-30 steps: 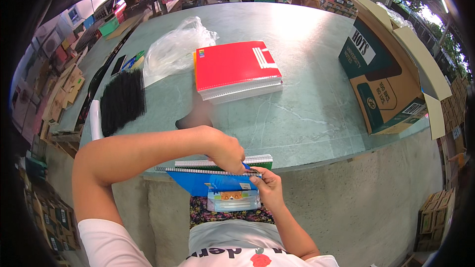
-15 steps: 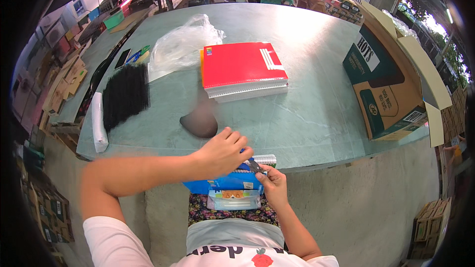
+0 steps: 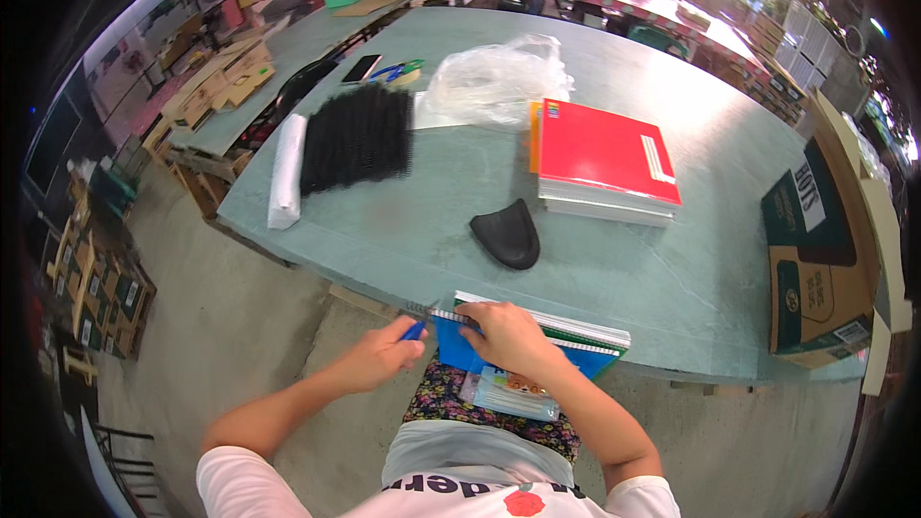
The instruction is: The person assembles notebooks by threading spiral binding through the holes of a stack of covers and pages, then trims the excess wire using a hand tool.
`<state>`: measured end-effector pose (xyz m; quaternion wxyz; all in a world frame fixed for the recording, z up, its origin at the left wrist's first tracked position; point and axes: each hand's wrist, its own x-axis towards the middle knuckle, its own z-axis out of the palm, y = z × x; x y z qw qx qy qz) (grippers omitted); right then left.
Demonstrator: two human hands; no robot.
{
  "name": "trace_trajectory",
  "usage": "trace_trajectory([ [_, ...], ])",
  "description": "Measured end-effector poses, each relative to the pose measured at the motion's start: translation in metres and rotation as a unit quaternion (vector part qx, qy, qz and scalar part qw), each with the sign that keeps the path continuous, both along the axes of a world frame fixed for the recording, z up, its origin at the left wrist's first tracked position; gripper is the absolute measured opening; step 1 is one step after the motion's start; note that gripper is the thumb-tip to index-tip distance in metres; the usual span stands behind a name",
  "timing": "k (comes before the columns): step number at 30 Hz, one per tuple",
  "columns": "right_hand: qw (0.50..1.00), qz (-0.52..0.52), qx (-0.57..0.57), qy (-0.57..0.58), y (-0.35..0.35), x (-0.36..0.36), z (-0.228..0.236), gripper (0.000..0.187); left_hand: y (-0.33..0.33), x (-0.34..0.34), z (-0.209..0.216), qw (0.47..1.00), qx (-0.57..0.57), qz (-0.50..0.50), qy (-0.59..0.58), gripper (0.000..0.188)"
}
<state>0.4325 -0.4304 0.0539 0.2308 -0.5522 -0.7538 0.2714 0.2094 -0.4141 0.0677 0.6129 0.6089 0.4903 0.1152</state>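
Observation:
My left hand (image 3: 382, 357) is closed around blue-handled pliers (image 3: 416, 328), whose metal jaws are at the left end of a notebook's bound edge. A dark coil end (image 3: 416, 308) sticks out there. My right hand (image 3: 513, 334) grips the blue notebook (image 3: 457, 345) near that same end, fingers over the spiral edge. The notebook rests against the table's front edge, above my lap. Beneath it, a clear pack with a cat picture (image 3: 518, 393) lies on my lap. Beyond my hands is a black rounded pad (image 3: 510, 236) on the table.
Red-covered notebooks (image 3: 606, 153) are stacked on the green table (image 3: 432, 240). Clear plastic wrap (image 3: 499, 82), black plastic coils (image 3: 357, 137), a white roll (image 3: 287, 173), a phone (image 3: 362, 68) and scissors (image 3: 398, 71) lie left and behind. An open carton (image 3: 815, 249) stands right.
My left hand has moved left and down with the pliers, now at the notebook's left end. My right hand has shifted onto the notebook's spiral edge. The view has turned left.

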Motion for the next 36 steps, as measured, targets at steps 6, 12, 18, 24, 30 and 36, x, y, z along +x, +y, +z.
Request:
trace_trajectory([
  [6,0.998,-0.037,0.013,0.041,0.021,-0.029,-0.01,0.025,-0.006,0.001,-0.005,0.998,0.026,0.012,0.063,0.033],
  [12,0.998,-0.024,0.002,0.051,0.026,-0.031,-0.005,0.027,-0.002,-0.002,-0.028,0.998,0.002,0.026,0.064,0.035],
  [18,0.997,0.042,0.041,0.055,0.026,-0.028,-0.015,0.028,0.01,0.0,-0.018,0.979,0.066,-0.062,0.184,0.035],
  [24,0.998,0.039,0.011,0.051,0.024,-0.028,-0.01,0.028,0.013,0.005,-0.009,0.977,0.054,-0.067,0.197,0.033],
  [30,0.996,0.059,0.013,0.068,0.024,-0.028,-0.012,0.028,0.015,-0.007,-0.02,0.991,0.008,-0.061,0.12,0.031],
  [36,0.994,0.07,0.037,0.076,0.023,-0.027,-0.015,0.03,0.014,0.004,-0.016,0.96,0.194,-0.122,0.159,0.028],
])
